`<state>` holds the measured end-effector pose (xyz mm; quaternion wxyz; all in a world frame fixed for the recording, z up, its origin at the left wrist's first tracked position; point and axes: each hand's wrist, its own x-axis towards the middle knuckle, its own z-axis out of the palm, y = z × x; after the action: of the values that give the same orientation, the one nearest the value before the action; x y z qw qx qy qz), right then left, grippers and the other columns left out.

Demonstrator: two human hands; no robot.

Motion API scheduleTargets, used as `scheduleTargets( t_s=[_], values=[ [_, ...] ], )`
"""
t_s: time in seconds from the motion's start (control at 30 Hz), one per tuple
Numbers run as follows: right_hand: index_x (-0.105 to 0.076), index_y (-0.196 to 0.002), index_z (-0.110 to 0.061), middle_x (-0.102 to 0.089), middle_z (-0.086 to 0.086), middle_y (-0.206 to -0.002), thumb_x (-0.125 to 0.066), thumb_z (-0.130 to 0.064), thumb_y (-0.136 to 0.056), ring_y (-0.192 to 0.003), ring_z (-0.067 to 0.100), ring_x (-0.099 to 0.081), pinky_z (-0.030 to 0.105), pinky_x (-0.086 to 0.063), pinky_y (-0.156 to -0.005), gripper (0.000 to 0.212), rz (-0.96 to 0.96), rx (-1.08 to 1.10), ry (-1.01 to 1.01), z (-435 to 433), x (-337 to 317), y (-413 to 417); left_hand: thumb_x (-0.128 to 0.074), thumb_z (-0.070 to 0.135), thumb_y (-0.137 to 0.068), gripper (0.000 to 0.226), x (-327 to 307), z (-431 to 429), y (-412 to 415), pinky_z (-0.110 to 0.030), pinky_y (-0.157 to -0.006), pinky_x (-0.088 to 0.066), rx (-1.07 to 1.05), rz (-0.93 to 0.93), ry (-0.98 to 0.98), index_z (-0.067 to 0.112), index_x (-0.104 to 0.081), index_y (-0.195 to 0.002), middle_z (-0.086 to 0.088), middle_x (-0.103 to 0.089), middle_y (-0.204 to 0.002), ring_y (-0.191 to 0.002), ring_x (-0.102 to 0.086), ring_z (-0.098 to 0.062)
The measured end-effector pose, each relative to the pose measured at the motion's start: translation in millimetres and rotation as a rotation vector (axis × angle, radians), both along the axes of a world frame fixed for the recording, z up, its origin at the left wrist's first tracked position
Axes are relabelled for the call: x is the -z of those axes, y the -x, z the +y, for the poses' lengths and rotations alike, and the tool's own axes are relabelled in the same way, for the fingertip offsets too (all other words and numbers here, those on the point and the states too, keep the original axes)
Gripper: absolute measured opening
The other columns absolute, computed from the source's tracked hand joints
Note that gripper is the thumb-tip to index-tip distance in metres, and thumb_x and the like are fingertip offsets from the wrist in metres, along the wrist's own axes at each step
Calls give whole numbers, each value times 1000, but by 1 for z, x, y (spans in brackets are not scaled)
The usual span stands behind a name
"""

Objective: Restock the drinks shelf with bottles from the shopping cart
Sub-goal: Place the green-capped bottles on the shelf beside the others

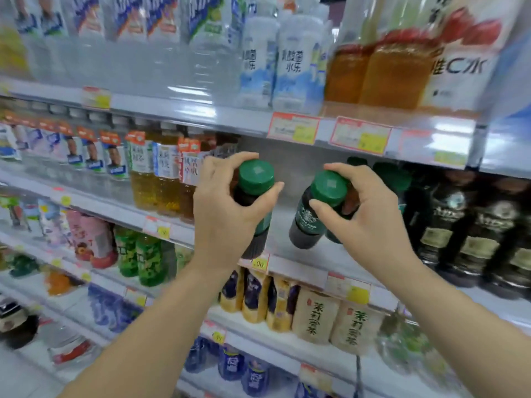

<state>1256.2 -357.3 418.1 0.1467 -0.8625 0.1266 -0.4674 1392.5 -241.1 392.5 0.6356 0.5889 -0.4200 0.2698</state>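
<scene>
Right now a tall drinks shelf (290, 272) is filling the whole view, its white tiers running across a shop aisle and carrying price tags (293, 128) along their front edges. The middle tier is showing a bare gap, and both hands are working in front of that gap.

The left hand (227, 209) is curling its fingers and thumb round the neck of the left bottle (256, 177), a dark drink with a green cap, and is holding it roughly upright with its base near the front edge of the tier. The right hand (366, 215) is gripping the right bottle (307, 222) just below its green cap, thumb on the near side and fingers wrapping behind. This bottle is tilting, cap up to the right and base down to the left; whether its base is touching the tier cannot be told. The two bottles are sitting near each other but apart.

Dark bottles (459, 225) with matching green caps are standing just right of the gap, close behind the right hand. Amber tea bottles (155, 182) are lining the same tier on the left. Above, clear water bottles (172, 53), white bottles (298, 61) and orange drinks (393, 73) are crowding the upper tier. Below, beige-labelled bottles (316, 317) and green bottles (143, 257) are standing in rows.
</scene>
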Motion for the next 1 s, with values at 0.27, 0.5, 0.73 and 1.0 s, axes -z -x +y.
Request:
scheduleTargets(
  t_s=[0.27, 0.5, 0.73, 1.0],
  values=[
    [-47, -129, -27, -53, -9, -116, -65, -34, -82, -101, 12, -52, 26, -44, -83, 51, 128, 229, -5, -44, -3, 10, -71, 35, -74, 40, -7, -47, 11, -7, -80, -36, 128, -38, 62, 19, -58, -108, -2, -45, -92, -86, -48, 3],
    [-42, -135, -32, -54, -4, -123, -53, -40, -90, -99, 17, -56, 28, -44, -74, 46, 224, 387, -4, -62, -2, -1, -68, 41, -73, 43, 1, -68, 8, -6, -79, -36, 220, -53, 5, 17, -61, -107, 0, -45, -91, -87, -50, 1],
    [-36, -140, -28, -38, -1, -143, -44, -24, -96, -113, 30, -54, 42, -52, -79, 45, 356, 538, 118, -76, -10, -15, -68, 39, -70, 39, 0, -74, 11, -4, -78, -38, 320, -65, 9, 25, -58, -106, 8, -45, -91, -88, -50, 5],
    [-38, -138, -31, -40, -18, -137, -53, -16, -87, -109, 6, -52, 31, -48, -88, 55, 249, 210, 15, -55, 3, 16, -68, 40, -69, 36, -10, -72, 21, -5, -76, -39, 449, -23, 3, 34, -56, -102, 7, -49, -90, -88, -54, 3]
  ],
)
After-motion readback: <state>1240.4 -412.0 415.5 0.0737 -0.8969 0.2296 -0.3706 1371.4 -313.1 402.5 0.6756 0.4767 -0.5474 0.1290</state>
